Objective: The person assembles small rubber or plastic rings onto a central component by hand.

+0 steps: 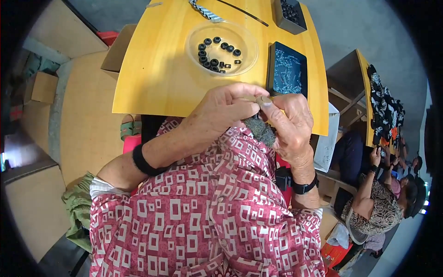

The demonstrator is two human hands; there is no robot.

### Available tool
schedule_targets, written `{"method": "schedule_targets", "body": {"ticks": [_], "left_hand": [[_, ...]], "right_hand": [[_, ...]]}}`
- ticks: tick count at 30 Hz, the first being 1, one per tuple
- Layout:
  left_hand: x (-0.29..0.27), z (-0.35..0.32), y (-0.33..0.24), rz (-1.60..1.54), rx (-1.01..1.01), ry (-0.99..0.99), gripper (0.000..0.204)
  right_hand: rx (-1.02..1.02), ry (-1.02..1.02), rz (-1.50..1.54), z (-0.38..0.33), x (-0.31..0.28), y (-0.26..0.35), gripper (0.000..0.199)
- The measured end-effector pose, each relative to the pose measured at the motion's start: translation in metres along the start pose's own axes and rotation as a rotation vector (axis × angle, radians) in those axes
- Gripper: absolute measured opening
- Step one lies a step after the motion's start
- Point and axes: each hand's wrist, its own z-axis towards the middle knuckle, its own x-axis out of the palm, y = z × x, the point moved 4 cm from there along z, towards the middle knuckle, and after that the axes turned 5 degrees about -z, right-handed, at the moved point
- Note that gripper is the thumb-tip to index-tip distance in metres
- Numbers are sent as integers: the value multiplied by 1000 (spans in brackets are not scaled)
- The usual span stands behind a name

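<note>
My left hand (221,110) and my right hand (291,122) meet at the table's front edge, fingers pinched together tip to tip. Tan coverings wrap some of the fingertips. Whatever sits between the tips is too small and hidden to name. A dark grey-green fuzzy piece (259,130) hangs just under the fingers, partly covered by them. Beyond my left hand stands a clear round plastic bowl (249,40) with several small black ring-shaped parts (214,62) in it. A black rectangular tray (271,69) of tiny pale pieces lies beyond my right hand.
A dark bin (295,28) of black parts stands at the table's (157,60) far right, near a thin dark rod (244,13) and a grey striped strap (205,10). Cardboard boxes (44,87) are at left. Co-workers (374,203) sit at right by another table.
</note>
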Motion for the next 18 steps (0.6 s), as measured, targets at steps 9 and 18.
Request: {"method": "schedule_targets", "body": {"ticks": [9,18], "left_hand": [[-7,6,7,-46,-57,37,32],[-15,7,16,-173,-131,-8,30]], "right_hand": [[18,11,39,1,5,-6,29],[49,21,-5,-2,11,-7,30]]}}
